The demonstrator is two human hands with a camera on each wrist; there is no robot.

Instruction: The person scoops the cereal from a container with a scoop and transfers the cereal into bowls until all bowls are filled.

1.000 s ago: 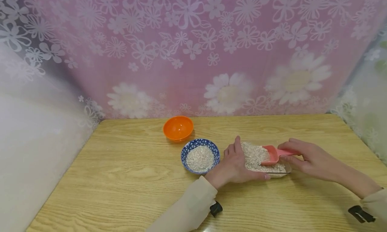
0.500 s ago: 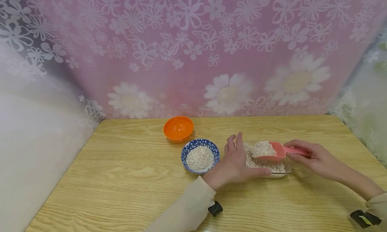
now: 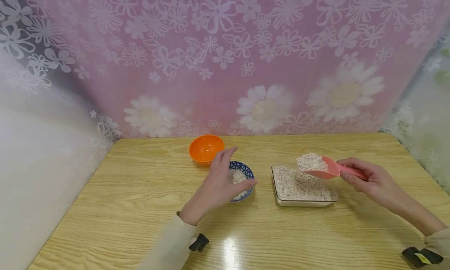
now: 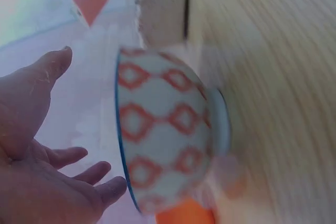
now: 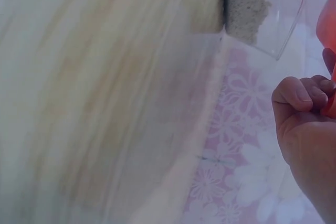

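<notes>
My right hand [image 3: 369, 180] grips the handle of a pink scoop [image 3: 332, 167], which is heaped with oat flakes [image 3: 311, 162]. The scoop hangs above a clear rectangular container [image 3: 306, 203] that holds more flakes. My left hand [image 3: 218, 184] is spread, thumb apart from the fingers, over the near left side of a bowl [image 3: 247, 170]. That bowl is blue-patterned inside and has flakes in it. In the left wrist view, red diamond shapes mark the outside of the bowl [image 4: 163, 124], and the fingers lie close to its rim; whether they touch it I cannot tell.
Behind the patterned bowl stands an orange bowl [image 3: 204, 148], partly covered by my left fingers. All of it rests on a wood-grain table [image 3: 140, 207]. A pink flowered curtain [image 3: 197, 67] hangs along the table's back edge.
My left hand has left the container and moved left to the patterned bowl. My right hand has lifted the scoop out of the flakes, loaded, and slightly to the right.
</notes>
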